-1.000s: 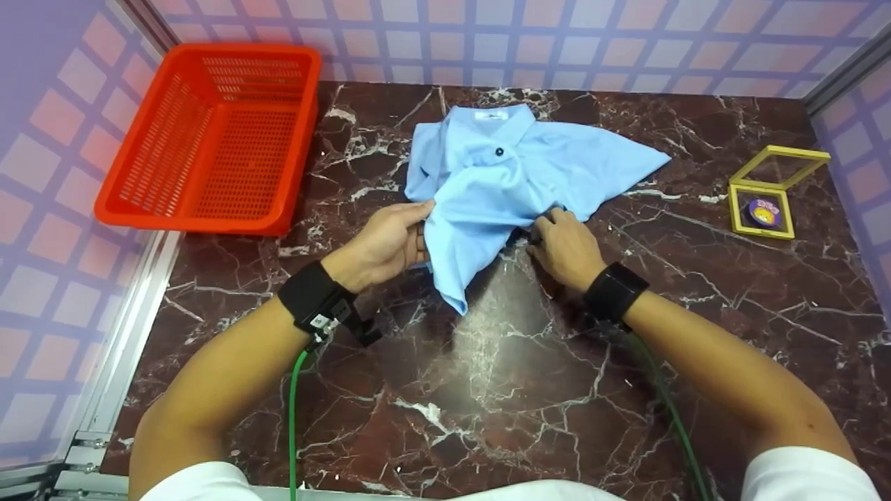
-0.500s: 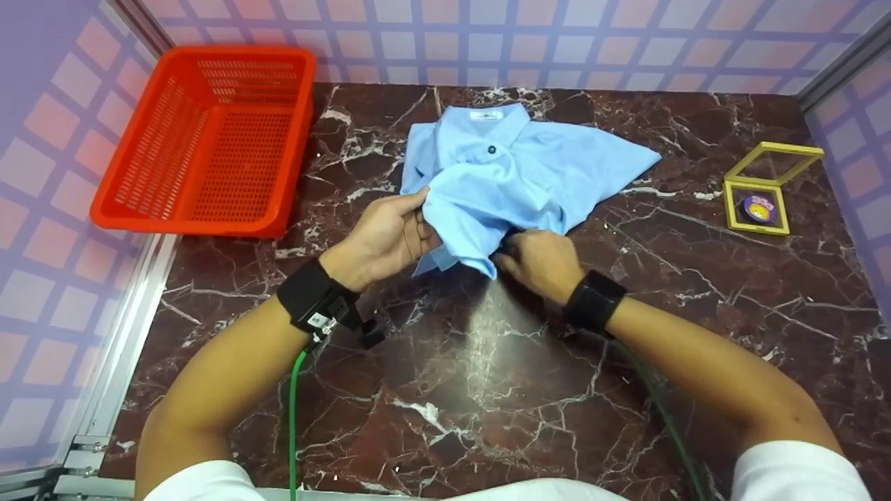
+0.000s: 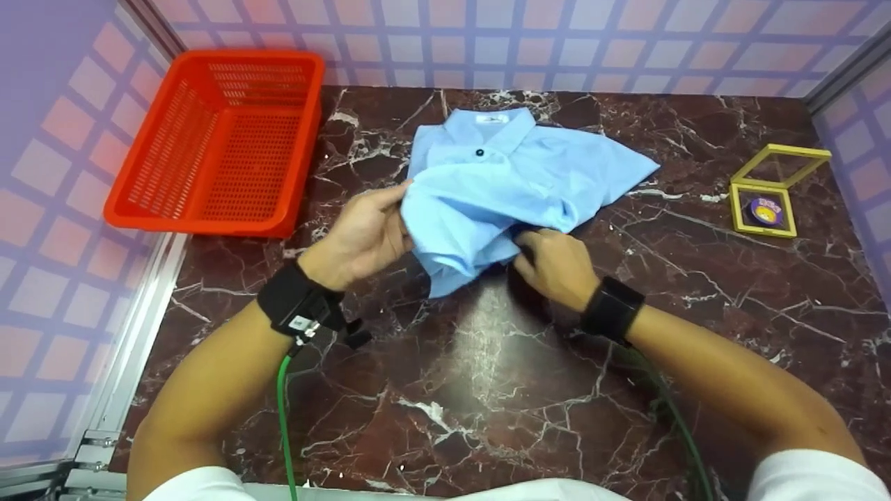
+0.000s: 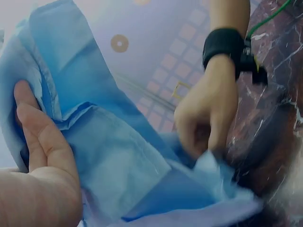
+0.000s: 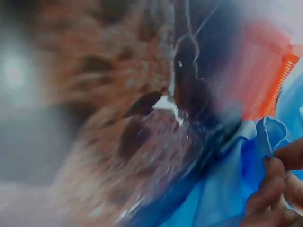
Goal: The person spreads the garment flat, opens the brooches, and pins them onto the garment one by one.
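Note:
A light blue collared shirt [image 3: 480, 202] lies on the table, its lower part bunched and lifted. The left hand [image 3: 362, 236] grips the shirt's left edge, thumb on top and fingers beneath; in the left wrist view the fabric [image 4: 113, 161] hangs in folds beside that hand [image 4: 47, 165]. With curled fingers, the right hand [image 3: 557, 268] pinches the shirt's lower edge. The right wrist view shows its fingertips [image 5: 270, 189] on a fold of the cloth [image 5: 227, 189].
A red plastic basket [image 3: 230, 226] stands at the back left. On the right is an open yellow-framed case [image 3: 764, 229] holding a purple and yellow round item [image 3: 766, 211]. Patterned walls [image 3: 557, 49] border the dark marbled table [image 3: 487, 431].
The left hand has moved slightly left with the cloth. After shifting left, the right hand has come back a little right. The shirt's hanging corner is now folded and bunched between the hands.

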The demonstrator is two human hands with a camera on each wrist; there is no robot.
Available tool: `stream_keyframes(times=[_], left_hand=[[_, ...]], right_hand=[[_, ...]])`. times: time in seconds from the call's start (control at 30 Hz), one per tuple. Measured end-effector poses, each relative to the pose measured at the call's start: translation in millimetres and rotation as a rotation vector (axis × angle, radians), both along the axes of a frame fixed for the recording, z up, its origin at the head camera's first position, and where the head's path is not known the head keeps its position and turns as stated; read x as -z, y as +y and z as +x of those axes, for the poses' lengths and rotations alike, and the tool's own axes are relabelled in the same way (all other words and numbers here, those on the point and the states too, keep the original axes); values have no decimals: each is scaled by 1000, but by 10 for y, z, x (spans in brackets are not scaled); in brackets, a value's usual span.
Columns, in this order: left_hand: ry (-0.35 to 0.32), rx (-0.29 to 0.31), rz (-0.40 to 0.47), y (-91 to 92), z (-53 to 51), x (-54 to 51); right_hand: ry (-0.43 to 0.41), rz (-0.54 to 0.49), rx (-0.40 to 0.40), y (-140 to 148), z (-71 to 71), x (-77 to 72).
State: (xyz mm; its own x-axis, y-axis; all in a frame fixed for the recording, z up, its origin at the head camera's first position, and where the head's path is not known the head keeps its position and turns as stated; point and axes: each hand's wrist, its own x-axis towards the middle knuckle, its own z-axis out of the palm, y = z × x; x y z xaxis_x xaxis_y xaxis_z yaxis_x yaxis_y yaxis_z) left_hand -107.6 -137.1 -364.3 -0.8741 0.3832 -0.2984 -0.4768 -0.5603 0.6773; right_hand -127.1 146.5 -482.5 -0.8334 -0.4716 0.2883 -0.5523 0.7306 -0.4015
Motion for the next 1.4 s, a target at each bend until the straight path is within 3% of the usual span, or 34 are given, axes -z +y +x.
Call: stream_keyframes(times=[0.23, 0.4, 0.53, 0.77, 0.93, 1.17, 1.27, 1.4], left_hand=[[-1, -47, -95, -179, 13, -5], [-18, -37, -79, -238, 34, -16], [-1, -5, -104, -254, 60, -55], [168, 54, -288, -161, 125, -143], [289, 186, -349, 70, 186, -209], [501, 391, -371, 465, 321, -266], [538, 463, -413, 627, 390, -268], [552, 538, -463, 774, 450, -199]], right_hand=[[58, -62, 24, 379, 141, 10], [82, -111, 2, 600, 249, 28], [45, -132, -97, 675, 361, 51], [-45, -104, -327, 558, 554, 89], [-76, -63, -402, 367, 646, 144], [-37, -34, -516, 166, 707, 169], [-40, -50, -514, 182, 709, 134], [-79, -153, -439, 321, 682, 44]])
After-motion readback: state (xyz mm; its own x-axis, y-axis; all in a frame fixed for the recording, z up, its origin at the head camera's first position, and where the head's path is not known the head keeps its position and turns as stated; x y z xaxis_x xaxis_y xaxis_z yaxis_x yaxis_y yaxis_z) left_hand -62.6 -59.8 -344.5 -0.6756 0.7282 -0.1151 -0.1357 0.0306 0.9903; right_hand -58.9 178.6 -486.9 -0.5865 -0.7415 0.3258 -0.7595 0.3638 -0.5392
